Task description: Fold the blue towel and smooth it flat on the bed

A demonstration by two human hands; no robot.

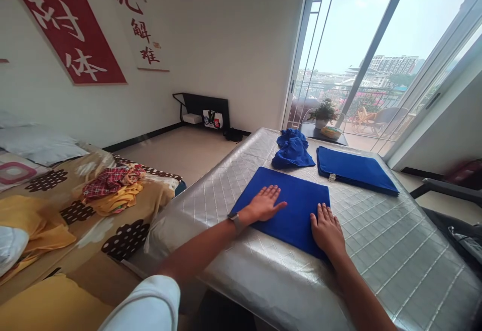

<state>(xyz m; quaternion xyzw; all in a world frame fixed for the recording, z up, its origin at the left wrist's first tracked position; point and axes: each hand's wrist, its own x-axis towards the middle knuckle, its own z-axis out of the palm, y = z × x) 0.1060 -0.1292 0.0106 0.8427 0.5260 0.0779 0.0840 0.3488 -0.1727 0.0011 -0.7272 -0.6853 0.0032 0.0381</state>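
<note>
A blue cloth, folded into a flat rectangle, lies in front of me on a plastic-wrapped mattress. My left hand rests flat on its left part with the fingers spread. Along the right edge of the same cloth lies my right hand, palm down and fingers stretched out. Neither hand grasps anything. Beyond it to the right is a stack of folded blue cloth with a pale tag at its near edge. A crumpled blue cloth sits behind, close to the mattress's far end.
On the left stands a bed with rumpled red plaid and yellow clothes on it. A potted plant stands on a small dark table past the mattress, by the sliding glass door. At the right is a dark chair armrest.
</note>
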